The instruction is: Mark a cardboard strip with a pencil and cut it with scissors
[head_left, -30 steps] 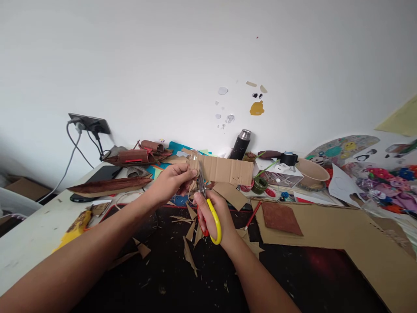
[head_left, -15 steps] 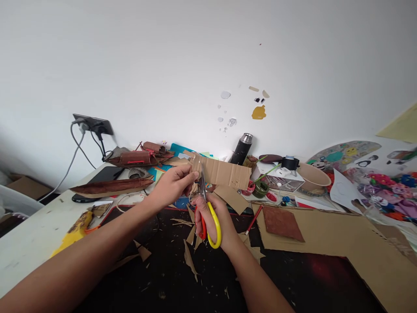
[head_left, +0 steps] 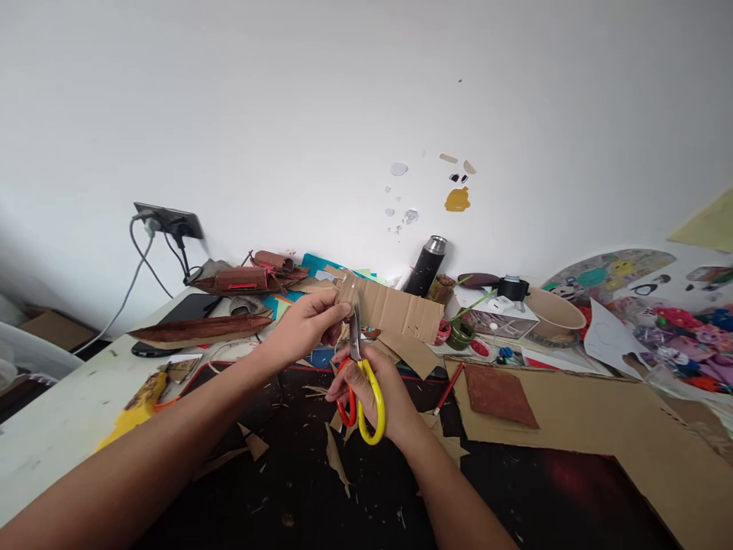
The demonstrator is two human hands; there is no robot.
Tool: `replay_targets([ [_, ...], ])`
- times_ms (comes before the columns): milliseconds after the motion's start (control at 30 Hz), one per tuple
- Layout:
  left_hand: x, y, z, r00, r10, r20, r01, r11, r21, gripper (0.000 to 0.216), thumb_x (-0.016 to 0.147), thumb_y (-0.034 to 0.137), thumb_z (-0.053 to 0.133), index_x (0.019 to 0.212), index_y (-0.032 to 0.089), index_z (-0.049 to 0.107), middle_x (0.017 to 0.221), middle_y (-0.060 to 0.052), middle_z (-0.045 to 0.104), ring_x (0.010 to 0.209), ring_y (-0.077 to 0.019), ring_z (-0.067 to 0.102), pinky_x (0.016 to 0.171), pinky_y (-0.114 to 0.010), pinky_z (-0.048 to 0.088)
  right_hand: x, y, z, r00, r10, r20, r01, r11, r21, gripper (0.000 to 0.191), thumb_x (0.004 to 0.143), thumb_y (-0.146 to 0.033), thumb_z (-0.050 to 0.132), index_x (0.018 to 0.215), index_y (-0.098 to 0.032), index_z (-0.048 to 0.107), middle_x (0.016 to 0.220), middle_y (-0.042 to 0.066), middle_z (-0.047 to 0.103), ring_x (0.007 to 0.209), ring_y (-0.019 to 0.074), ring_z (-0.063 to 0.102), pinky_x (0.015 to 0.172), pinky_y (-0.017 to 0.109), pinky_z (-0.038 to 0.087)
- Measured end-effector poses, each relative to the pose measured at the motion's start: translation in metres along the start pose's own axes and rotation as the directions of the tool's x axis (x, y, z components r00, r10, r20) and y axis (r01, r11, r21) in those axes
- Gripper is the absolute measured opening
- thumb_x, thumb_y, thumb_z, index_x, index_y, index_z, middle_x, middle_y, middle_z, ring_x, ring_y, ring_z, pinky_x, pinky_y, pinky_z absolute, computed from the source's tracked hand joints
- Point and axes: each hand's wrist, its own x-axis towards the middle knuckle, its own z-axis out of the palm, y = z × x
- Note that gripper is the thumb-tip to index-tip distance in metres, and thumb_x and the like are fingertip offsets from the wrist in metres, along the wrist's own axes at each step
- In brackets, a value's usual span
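My left hand [head_left: 306, 325] pinches the left end of a strip of corrugated cardboard [head_left: 395, 309] and holds it above the table. My right hand [head_left: 378, 386] grips a pair of scissors [head_left: 358, 382] with one yellow and one orange-red handle. The metal blades point up and meet the lower edge of the cardboard, right beside my left fingertips. Cardboard offcuts [head_left: 337, 451] lie on the dark mat [head_left: 343, 489] below both hands.
A large cardboard sheet [head_left: 601, 416] with a brown square on it covers the right side. Near the wall stand a black flask [head_left: 424, 266], small paint pots [head_left: 458, 334], a paper bowl [head_left: 553, 309] and brown craft pieces [head_left: 200, 327]. A socket with cables [head_left: 166, 221] hangs at the left.
The scissor handles have spread apart, so the orange-red loop now shows more. Both hands and the cardboard strip stay almost in place.
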Motion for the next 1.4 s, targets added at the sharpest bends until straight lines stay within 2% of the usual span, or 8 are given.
replay_targets([
  [167, 0.000, 0.001, -0.001, 1.000, 0.027, -0.004, -0.026, 0.998, 0.052, 0.038, 0.096, 0.044, 0.064, 0.067, 0.021, 0.055, 0.056, 0.002, 0.057, 0.051, -0.0123, 0.052, 0.052, -0.026, 0.039, 0.000, -0.001, -0.001, 0.997, 0.060, 0.043, -0.062, 0.997, 0.045, 0.081, 0.072, -0.091, 0.073, 0.110, -0.020, 0.059, 0.073, 0.002, 0.071, 0.069, 0.0249, 0.079, 0.074, 0.038, 0.064],
  [333, 0.002, 0.002, -0.004, 0.999, 0.040, -0.006, -0.040, 0.998, 0.051, 0.039, 0.096, 0.044, 0.064, 0.066, 0.020, 0.055, 0.056, 0.002, 0.058, 0.051, -0.0120, 0.051, 0.053, -0.025, 0.040, -0.001, -0.005, 0.000, 0.992, 0.113, 0.059, -0.117, 0.991, 0.062, 0.092, 0.063, -0.097, 0.071, 0.111, -0.020, 0.059, 0.080, 0.006, 0.076, 0.074, 0.0266, 0.081, 0.069, 0.034, 0.063],
  [467, 0.003, 0.005, -0.007, 0.999, 0.052, 0.001, -0.052, 0.998, 0.042, 0.037, 0.095, 0.045, 0.065, 0.069, 0.021, 0.057, 0.055, 0.002, 0.056, 0.050, -0.0127, 0.051, 0.053, -0.026, 0.041, -0.003, -0.007, 0.001, 0.993, 0.118, 0.008, -0.118, 0.993, 0.029, 0.083, 0.074, -0.094, 0.066, 0.108, -0.019, 0.061, 0.077, 0.002, 0.072, 0.051, 0.0171, 0.071, 0.046, 0.023, 0.051],
  [567, 0.003, 0.007, -0.009, 0.999, 0.050, 0.011, -0.051, 0.997, 0.056, 0.036, 0.094, 0.047, 0.066, 0.071, 0.021, 0.057, 0.056, 0.002, 0.056, 0.050, -0.0131, 0.052, 0.053, -0.026, 0.043, -0.004, -0.006, 0.002, 0.994, 0.093, -0.049, -0.094, 0.996, -0.012, 0.073, 0.084, -0.089, 0.063, 0.103, -0.018, 0.062, 0.071, -0.002, 0.067, 0.039, 0.0113, 0.061, 0.038, 0.018, 0.040],
  [767, 0.001, 0.009, -0.010, 0.993, 0.112, -0.023, -0.106, 0.977, 0.187, 0.035, 0.094, 0.044, 0.068, 0.070, 0.021, 0.056, 0.058, 0.003, 0.055, 0.053, -0.0117, 0.049, 0.052, -0.024, 0.039, -0.005, -0.004, 0.004, 0.992, 0.085, -0.089, -0.085, 0.996, 0.005, 0.068, 0.087, -0.085, 0.063, 0.098, -0.019, 0.061, 0.064, -0.005, 0.062, 0.036, 0.0105, 0.057, 0.036, 0.018, 0.038],
  [1000, 0.003, 0.007, -0.008, 1.000, 0.016, 0.013, -0.015, 0.996, -0.087, 0.040, 0.092, 0.045, 0.070, 0.064, 0.021, 0.053, 0.053, 0.003, 0.053, 0.047, -0.0110, 0.046, 0.049, -0.025, 0.038, -0.005, -0.005, 0.005, 0.993, 0.035, -0.110, -0.036, 0.999, -0.012, 0.061, 0.090, -0.080, 0.065, 0.092, -0.018, 0.061, 0.061, -0.006, 0.059, 0.037, 0.0087, 0.055, 0.037, 0.017, 0.039],
  [1200, 0.001, 0.008, -0.008, 0.997, 0.073, -0.008, -0.071, 0.986, 0.153, 0.036, 0.092, 0.044, 0.070, 0.068, 0.020, 0.058, 0.059, 0.002, 0.055, 0.054, -0.0126, 0.051, 0.053, -0.026, 0.041, -0.004, -0.003, 0.002, 0.991, 0.064, -0.121, -0.067, 0.997, -0.028, 0.062, 0.091, -0.081, 0.062, 0.089, -0.020, 0.059, 0.059, -0.007, 0.057, 0.035, 0.0090, 0.053, 0.034, 0.017, 0.037],
  [1400, 0.005, 0.002, -0.010, 0.997, -0.029, 0.070, 0.036, 0.994, -0.107, 0.038, 0.093, 0.046, 0.067, 0.066, 0.022, 0.054, 0.052, 0.003, 0.054, 0.045, -0.0117, 0.048, 0.048, -0.026, 0.038, -0.004, -0.003, 0.001, 0.992, 0.046, -0.116, -0.053, 0.997, -0.057, 0.058, 0.094, -0.077, 0.062, 0.087, -0.020, 0.058, 0.057, -0.008, 0.055, 0.034, 0.0081, 0.052, 0.034, 0.017, 0.036],
])
